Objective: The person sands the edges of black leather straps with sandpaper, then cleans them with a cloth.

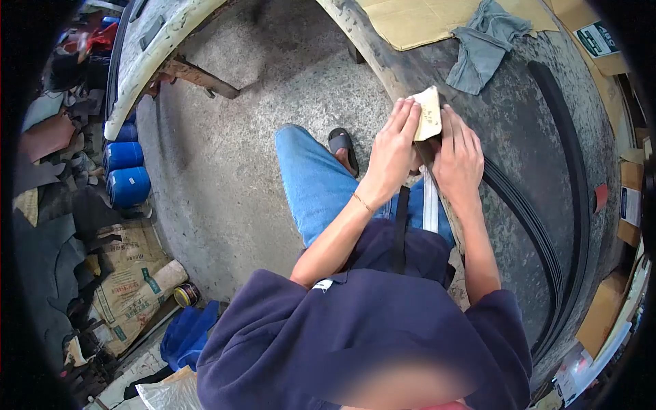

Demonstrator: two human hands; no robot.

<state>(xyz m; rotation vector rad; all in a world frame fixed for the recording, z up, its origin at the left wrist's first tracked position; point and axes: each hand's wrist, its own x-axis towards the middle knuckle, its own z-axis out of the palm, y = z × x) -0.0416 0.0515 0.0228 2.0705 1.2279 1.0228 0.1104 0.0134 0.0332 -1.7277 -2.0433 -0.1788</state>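
Note:
A cream-coloured flat piece [428, 115] with handwritten marks stands out between my two hands at the edge of the worktable. The fingers of my left hand [393, 147] are closed against its left side. On its other side, my right hand [459, 156] has its fingers together and bent along the edge, with the thumb hidden. Below the piece, a dark strip [426, 156] shows between the hands. A white strip [430, 201] hangs down towards my lap, beside a black strap [401, 219].
On the worktable [509, 126] lie long black strips [526, 222], a grey cloth [482, 51] and cardboard [417, 20]. Blue rolls [128, 184] and dark scraps [44, 253] are at the left on the floor. A curved pale-edged bench [147, 58] stands at upper left.

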